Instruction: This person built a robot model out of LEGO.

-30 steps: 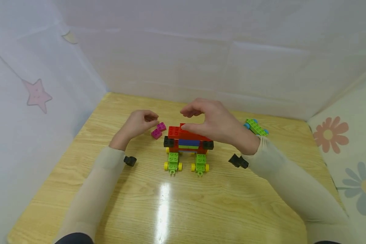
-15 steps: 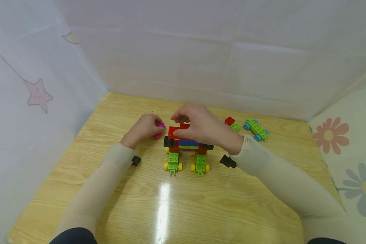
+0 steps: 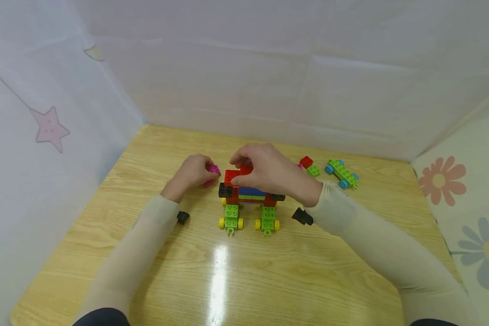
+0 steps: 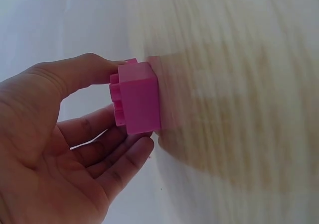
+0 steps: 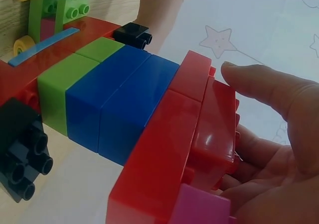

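Note:
My left hand [image 3: 191,172] pinches a pink building brick [image 4: 142,97] between thumb and fingers; the brick's flat base is at the tabletop. A second pink brick [image 3: 209,183] lies beside it. At the middle of the table stands a wheeled brick model with blue bricks [image 5: 129,94], red bricks on top and black bricks at the sides. My right hand [image 3: 265,170] is over its top, with thumb and curled fingers around the uppermost red brick [image 5: 214,124]. A pink brick [image 5: 199,206] sits next to that one. The right fingertips are partly hidden behind the red brick.
Behind and right of the model lie a loose red brick [image 3: 306,161], a green brick [image 3: 314,170] and a green wheeled base [image 3: 342,173]. Black pieces lie near the left wrist [image 3: 183,217] and right wrist [image 3: 303,216]. A cloth wall [image 3: 269,90] borders the table's back.
My left hand has moved right and taken hold of a pink brick. My right hand has shifted left and slightly down over the model's top, uncovering loose bricks behind.

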Available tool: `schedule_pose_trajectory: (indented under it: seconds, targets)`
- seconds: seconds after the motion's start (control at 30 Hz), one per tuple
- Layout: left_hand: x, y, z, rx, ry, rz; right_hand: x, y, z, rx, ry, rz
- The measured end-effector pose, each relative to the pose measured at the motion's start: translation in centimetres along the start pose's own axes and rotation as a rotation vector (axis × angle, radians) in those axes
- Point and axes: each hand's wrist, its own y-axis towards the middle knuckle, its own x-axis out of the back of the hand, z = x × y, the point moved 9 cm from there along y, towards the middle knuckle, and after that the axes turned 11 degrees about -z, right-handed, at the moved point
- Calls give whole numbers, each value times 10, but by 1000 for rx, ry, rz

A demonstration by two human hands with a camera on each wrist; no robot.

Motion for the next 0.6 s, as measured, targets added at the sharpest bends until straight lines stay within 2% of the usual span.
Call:
schedule_pose_trajectory:
  seconds: [0.23,0.6]
  targets:
    - [2,-5,7,-4,-38,-22,-5,1,-1,-12,-21,4]
    - [6,-12,6,3,-107,5,-10,0,-3,-31,-34,12]
